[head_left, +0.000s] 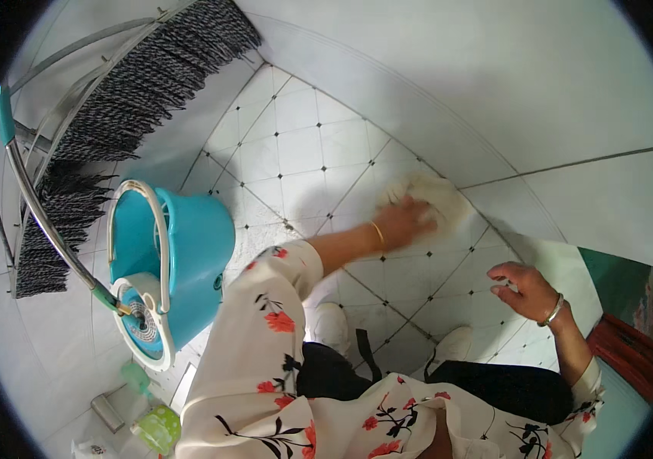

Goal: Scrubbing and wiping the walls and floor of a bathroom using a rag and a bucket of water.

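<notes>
My left hand (406,222), blurred and wearing a thin gold bracelet, presses on a cream cloth (447,201). The cloth lies bunched on the white tiled floor (297,152), along the foot of the wall (475,109). Part of it is hidden under my palm and fingers. My right hand (524,291) has a silver bracelet at the wrist. It hangs in the air on the right with its fingers curved and apart, holding nothing.
A turquoise spin-mop bucket (200,246) stands at left, with a metal mop handle (45,212) in its wringer basket. Wide grey dust mops (148,86) lean on the left wall. A green dotted container (157,429) is lower left. My white shoes (331,327) are below.
</notes>
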`<state>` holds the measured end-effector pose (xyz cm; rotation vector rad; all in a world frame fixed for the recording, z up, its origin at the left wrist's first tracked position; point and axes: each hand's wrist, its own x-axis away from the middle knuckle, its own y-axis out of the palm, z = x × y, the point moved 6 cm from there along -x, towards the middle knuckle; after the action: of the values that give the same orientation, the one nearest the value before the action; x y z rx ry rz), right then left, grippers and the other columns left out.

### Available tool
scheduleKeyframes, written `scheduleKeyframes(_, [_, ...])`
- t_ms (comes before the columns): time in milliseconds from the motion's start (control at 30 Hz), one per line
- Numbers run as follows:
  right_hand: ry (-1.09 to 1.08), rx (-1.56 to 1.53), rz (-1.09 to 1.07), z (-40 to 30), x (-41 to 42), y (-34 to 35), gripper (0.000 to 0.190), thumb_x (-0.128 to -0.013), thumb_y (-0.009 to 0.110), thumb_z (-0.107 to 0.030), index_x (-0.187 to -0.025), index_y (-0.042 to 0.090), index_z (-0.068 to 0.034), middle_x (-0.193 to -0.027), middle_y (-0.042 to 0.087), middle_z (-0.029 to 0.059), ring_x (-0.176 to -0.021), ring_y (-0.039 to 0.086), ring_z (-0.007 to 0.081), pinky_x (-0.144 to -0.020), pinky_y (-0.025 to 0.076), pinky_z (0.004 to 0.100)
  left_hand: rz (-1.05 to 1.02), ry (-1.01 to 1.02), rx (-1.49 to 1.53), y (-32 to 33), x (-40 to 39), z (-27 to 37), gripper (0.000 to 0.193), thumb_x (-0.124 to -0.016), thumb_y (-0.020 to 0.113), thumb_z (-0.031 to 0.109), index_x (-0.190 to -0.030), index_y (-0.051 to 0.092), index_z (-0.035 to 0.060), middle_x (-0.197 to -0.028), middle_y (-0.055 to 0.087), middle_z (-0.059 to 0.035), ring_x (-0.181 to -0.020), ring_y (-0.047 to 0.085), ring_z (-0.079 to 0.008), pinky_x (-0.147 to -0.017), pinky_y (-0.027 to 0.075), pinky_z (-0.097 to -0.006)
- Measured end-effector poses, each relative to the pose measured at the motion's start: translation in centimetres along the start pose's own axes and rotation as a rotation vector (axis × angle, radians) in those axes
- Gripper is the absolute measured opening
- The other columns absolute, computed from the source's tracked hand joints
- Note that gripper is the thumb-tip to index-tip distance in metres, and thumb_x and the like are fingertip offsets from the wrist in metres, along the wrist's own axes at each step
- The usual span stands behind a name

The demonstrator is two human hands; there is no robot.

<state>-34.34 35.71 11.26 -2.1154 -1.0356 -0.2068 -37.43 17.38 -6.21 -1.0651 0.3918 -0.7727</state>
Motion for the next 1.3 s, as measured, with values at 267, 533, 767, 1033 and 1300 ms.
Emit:
scheduleKeyframes(267, [0.056, -0.022, 0.01, 1.0, 1.2, 0.0, 0.022, -0.078, 0.06, -0.012, -0.096, 0.055, 0.0, -0.09, 0.06, 0.0171, -0.082, 0.059, 0.0309, -0.072, 0.047, 0.0354, 0.253, -1.056, -0.302, -11.9, 14.4, -22.7, 0.053, -0.068, 0.065, 0.032, -0.118, 0.048, 0.0287, -0.122, 0.046, -0.0043, -0.109, 0.043, -0.0298, -0.082, 0.042, -0.048])
scheduleKeyframes(533, [0.008, -0.079, -0.055, 0.6, 0.6, 0.8, 0.023, -0.078, 0.061, -0.012, -0.097, 0.056, -0.001, -0.089, 0.06, 0.0166, -0.082, 0.06, 0.0284, -0.072, 0.047, 0.0347, 0.262, -0.448, -0.187, -2.2, 14.5, -6.3, 0.048, -0.057, 0.066, 0.014, -0.105, 0.056, 0.0165, -0.119, 0.042, -0.0163, -0.106, 0.041, -0.0404, -0.091, 0.035, -0.0495])
scheduleKeyframes(767, [0.043, -0.076, -0.082, 0.3, -0.8, 1.3, 0.024, -0.079, 0.059, -0.012, -0.099, 0.055, -0.002, -0.092, 0.06, 0.013, -0.081, 0.06, 0.0239, -0.068, 0.048, 0.0319, 0.157, -0.57, -0.309, -3.5, 17.6, -6.5, 0.051, -0.071, 0.062, 0.036, -0.119, 0.048, 0.0275, -0.125, 0.042, -0.007, -0.111, 0.043, -0.0335, -0.072, 0.044, -0.0466])
scheduleKeyframes(1033, [0.052, -0.078, -0.001, 0.5, 1.0, 0.3, 0.023, -0.078, 0.06, -0.012, -0.098, 0.055, -0.001, -0.089, 0.06, 0.0147, -0.081, 0.06, 0.026, -0.069, 0.048, 0.0328, 0.202, -1.298, -0.224, -8.2, 27.3, -24.7, 0.059, -0.073, 0.057, 0.04, -0.127, 0.041, 0.0226, -0.121, 0.047, -0.0158, -0.109, 0.047, -0.0314, -0.09, 0.04, -0.0438])
scheduleKeyframes(1300, [-0.023, -0.05, -0.125, -0.6, 0.1, 1.4, 0.023, -0.078, 0.06, -0.013, -0.097, 0.055, 0.0, -0.09, 0.06, 0.016, -0.083, 0.06, 0.0282, -0.072, 0.047, 0.0347, 0.154, -0.496, -0.07, -0.9, 22.3, -1.0, 0.052, -0.061, 0.057, 0.008, -0.112, 0.053, 0.0193, -0.119, 0.041, -0.0182, -0.11, 0.038, -0.0402, -0.094, 0.035, -0.0487])
